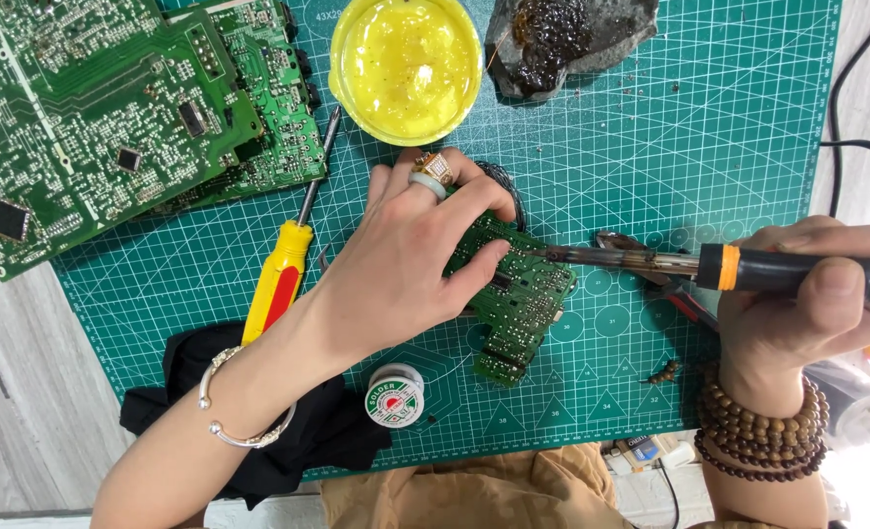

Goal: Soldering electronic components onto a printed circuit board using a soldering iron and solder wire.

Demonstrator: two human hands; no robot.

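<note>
The left hand [406, 260] presses flat on a small green circuit board [518, 299] lying on the cutting mat [709, 127], while the right hand [807, 294] grips a soldering iron [709, 266], its tip touching the board.

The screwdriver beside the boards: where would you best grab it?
Probably by the fat yellow-and-red handle, coming from the left, since the left hand lies close on its right. The thin metal shaft points up toward the green boards and offers little grip.

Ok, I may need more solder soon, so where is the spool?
In the head view the solder spool lies on the green cutting mat near its front edge, just under the left hand, beside the black cloth.
</note>
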